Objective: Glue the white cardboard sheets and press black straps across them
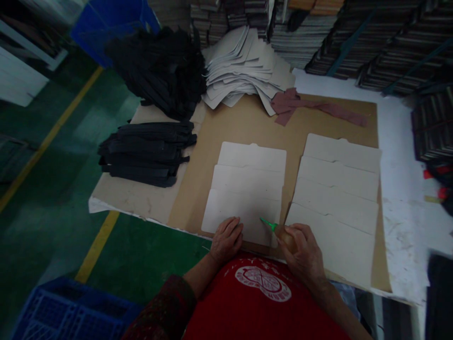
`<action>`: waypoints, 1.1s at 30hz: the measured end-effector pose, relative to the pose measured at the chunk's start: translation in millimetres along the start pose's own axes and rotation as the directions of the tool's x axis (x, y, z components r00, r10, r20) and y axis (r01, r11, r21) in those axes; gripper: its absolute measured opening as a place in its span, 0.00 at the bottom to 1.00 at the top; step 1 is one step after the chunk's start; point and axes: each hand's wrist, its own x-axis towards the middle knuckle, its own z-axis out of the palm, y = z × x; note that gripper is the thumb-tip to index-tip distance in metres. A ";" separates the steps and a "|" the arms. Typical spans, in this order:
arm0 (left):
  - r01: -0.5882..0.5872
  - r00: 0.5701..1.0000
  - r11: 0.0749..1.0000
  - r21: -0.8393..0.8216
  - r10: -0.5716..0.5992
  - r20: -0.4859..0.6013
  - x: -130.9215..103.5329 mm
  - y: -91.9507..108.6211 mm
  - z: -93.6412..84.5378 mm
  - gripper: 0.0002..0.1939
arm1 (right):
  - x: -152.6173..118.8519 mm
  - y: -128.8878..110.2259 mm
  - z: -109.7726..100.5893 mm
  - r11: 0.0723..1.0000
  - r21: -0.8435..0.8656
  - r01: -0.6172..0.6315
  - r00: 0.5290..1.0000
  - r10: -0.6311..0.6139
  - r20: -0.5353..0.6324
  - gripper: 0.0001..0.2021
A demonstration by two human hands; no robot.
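At the left lay a bundle of black strips (pixel 148 153), and right of it the person's left hand (pixel 228 237) rested, fingers close together, on the near edge of the left row of overlapping pale boards (pixel 247 182). A brown bottle (pixel 286 238), its green nozzle (pixel 271 225) pointing over that row, was wrapped in the fingers of the right hand (pixel 305 250), beside the right row of pale boards (pixel 336 193)

from head, facing forward and down, cards (pixel 244 210) near
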 end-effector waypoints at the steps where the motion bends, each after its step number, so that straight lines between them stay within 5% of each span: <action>1: 0.000 1.000 1.000 0.000 0.000 0.000 0.0 -0.1 0.0 0.18 | 0.2 0.6 -0.5 1.000 -0.003 -0.004 1.000 0.004 -0.003 0.12; 9: -0.008 1.000 1.000 -0.007 0.008 -0.011 -0.2 -0.3 0.2 0.19 | -4.7 12.2 -10.9 0.995 -0.047 -0.083 0.996 0.082 -0.019 0.13; 33: 0.003 1.000 1.000 -0.006 -0.003 0.002 -0.5 0.2 -0.6 0.18 | -8.0 7.9 -5.5 0.999 0.046 -0.011 0.998 0.008 0.058 0.11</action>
